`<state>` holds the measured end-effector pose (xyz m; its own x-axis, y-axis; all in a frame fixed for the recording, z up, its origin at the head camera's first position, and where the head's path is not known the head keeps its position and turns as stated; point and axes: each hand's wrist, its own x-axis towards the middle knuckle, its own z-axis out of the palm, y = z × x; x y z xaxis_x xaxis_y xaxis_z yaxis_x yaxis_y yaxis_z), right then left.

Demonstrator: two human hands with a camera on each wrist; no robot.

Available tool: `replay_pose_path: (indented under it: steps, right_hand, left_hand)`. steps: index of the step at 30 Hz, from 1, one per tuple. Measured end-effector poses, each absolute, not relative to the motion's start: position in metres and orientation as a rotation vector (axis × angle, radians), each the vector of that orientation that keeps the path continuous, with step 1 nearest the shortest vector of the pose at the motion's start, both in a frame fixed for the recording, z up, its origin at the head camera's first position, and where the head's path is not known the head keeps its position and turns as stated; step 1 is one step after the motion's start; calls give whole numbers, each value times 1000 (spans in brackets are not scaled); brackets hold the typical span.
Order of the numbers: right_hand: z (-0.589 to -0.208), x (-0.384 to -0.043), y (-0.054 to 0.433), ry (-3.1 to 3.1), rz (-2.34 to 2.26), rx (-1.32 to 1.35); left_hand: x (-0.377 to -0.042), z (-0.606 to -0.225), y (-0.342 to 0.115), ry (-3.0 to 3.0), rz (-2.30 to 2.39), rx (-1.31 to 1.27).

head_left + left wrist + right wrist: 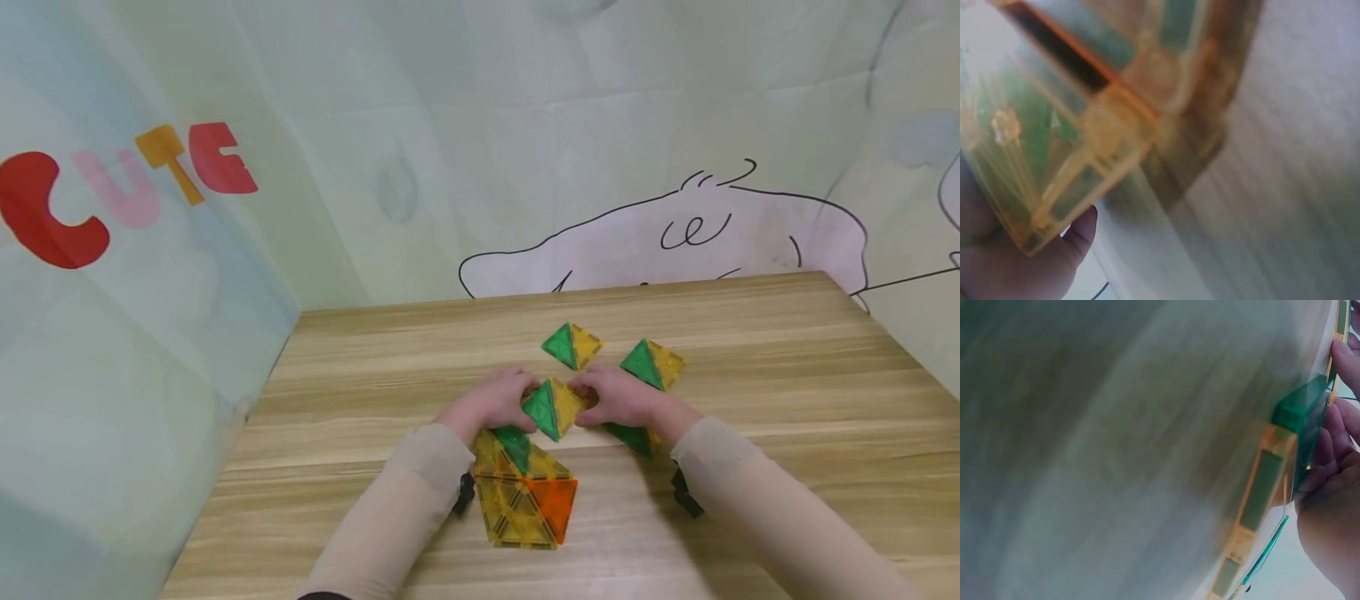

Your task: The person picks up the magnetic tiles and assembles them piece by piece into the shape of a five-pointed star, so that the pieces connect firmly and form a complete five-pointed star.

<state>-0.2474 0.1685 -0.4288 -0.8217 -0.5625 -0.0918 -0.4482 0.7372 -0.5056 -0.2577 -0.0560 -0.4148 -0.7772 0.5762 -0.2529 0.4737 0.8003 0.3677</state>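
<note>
Tile pair (557, 409) sits between the hands near the middle of the table (352, 358), green half left, yellow half right. Left hand (501, 402): fingers and thumb curled in, pinching the green corner. Right hand (618, 396): same from the other side, fingers and thumb close together on the yellow corner. Can't tell if the pair is fully flat or slightly lifted. Main risk, probably: uneven pull from the two hands splits the middle seam; squeezing inward could fold it. Left wrist is just beside the green tile (513, 447) on the yellow cluster (516, 521), so a low forearm could knock that tile or the orange tile (555, 505) askew. Right wrist is over the near-right pair (632, 438), partly hidden; a sweep could drag it. Far pair (572, 346) and right pair (651, 364) are just beyond the right hand, so reaching farther could bump either.
</note>
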Motion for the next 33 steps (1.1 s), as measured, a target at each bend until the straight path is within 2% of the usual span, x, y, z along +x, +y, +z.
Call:
replay_pose_path:
  steps: [12, 20, 28, 33]
  right_hand:
    - [-429, -244, 179, 2434, -1268, -485]
    - [-422, -236, 182, 2102, -1677, -346]
    - [-415, -220, 173, 1963, -1864, -352]
    - [-412, -212, 170, 1902, -1910, -398]
  left_hand:
    - [-260, -414, -58, 2480, 879, 654]
    - [-257, -408, -66, 2363, 1124, 700]
    - [-254, -404, -70, 2215, 1406, 642]
    - [-247, -396, -66, 2148, 1425, 679]
